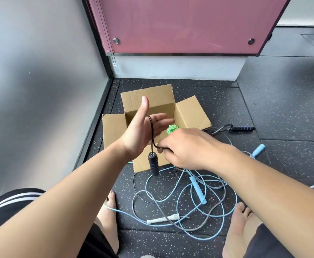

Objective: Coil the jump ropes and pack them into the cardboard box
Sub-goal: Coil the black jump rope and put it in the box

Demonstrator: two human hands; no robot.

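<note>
- Wall (pixel 31 71): smooth grey panel on the far left, meeting the floor (pixel 264 112), which is black rubber matting flecked with pale specks.
- Left hand (pixel 143 131): held upright, palm open, fingers (pixel 161 118) spread and thumb raised. A thin black cord (pixel 152 131) loops over the palm.
- Black handle (pixel 153 164): cylindrical, ribbed foam grip with blue rings, hanging from the cord below the left hand, in front of the box.
- Cardboard box (pixel 187 112): brown corrugated board, flaps folded open, standing on the floor behind both hands. A green coiled rope (pixel 172 129) shows inside, partly hidden by the hands.
- Right hand (pixel 187 148): knuckles up, fingers pinching the black cord just beside the left wrist.
- Loose ropes: a light blue rope (pixel 199 189) and a grey rope (pixel 161 207) with a white handle (pixel 163 219) lie tangled on the floor between two bare feet.
- Second black handle (pixel 242 129): lying on the floor right of the box.
</note>
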